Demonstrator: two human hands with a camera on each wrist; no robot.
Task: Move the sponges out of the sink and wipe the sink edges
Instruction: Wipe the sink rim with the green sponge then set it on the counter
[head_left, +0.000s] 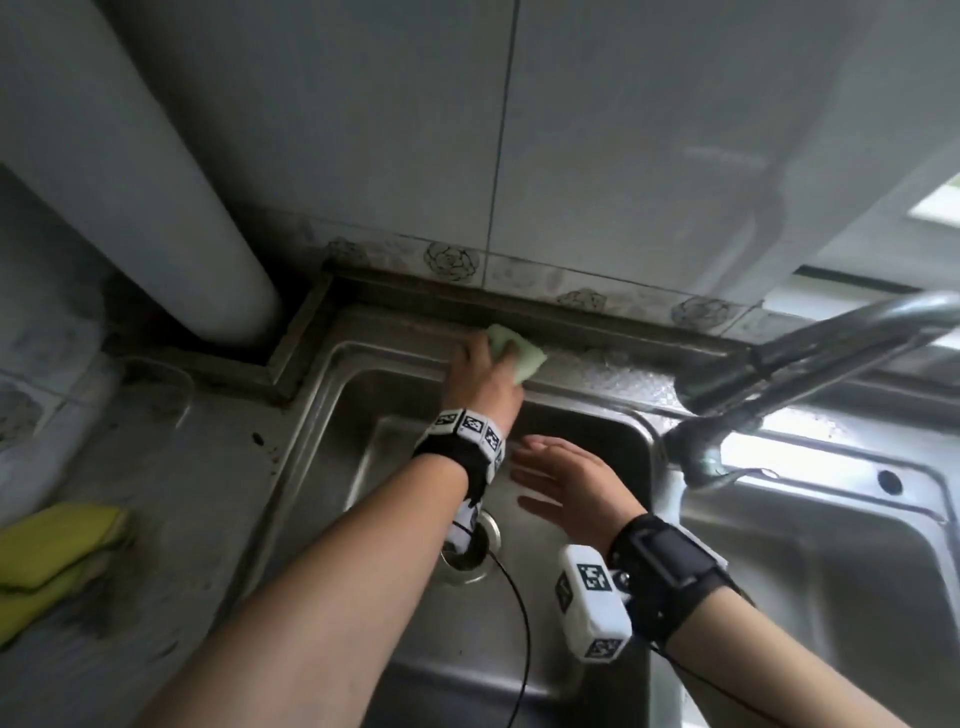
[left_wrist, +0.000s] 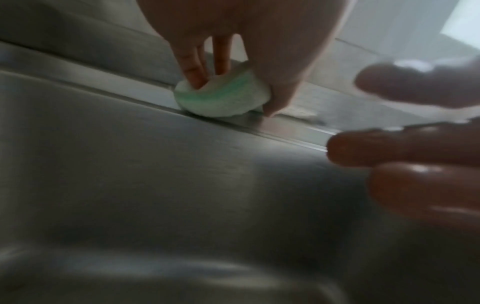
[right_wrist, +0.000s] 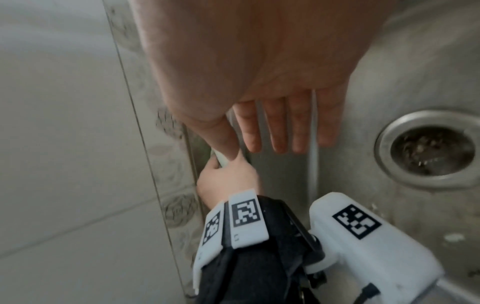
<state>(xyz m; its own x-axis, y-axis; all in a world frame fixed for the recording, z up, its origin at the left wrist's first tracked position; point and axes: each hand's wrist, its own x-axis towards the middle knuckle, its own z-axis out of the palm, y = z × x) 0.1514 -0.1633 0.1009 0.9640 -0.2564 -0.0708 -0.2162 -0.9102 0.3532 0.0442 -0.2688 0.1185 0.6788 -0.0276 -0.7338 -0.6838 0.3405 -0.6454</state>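
Note:
My left hand (head_left: 480, 371) grips a pale green sponge (head_left: 158, 358) and presses it on the back rim of the steel sink (head_left: 395, 338), just below the tiled wall. In the left wrist view the fingers (left_wrist: 193, 67) and thumb pinch the squashed sponge (left_wrist: 223, 96) against the rim. My right hand (head_left: 566, 480) hovers flat over the basin with straight fingers, holding nothing; the right wrist view shows its spread fingers (right_wrist: 278, 123) above the left hand (right_wrist: 226, 179). A yellow sponge (head_left: 57, 556) lies on the counter at the far left.
A chrome faucet (head_left: 810, 358) reaches over the sink from the right. The drain strainer (head_left: 467, 551) sits in the basin floor under my left forearm. A second basin (head_left: 831, 571) lies to the right. A thick white pipe (head_left: 156, 182) stands at the back left corner.

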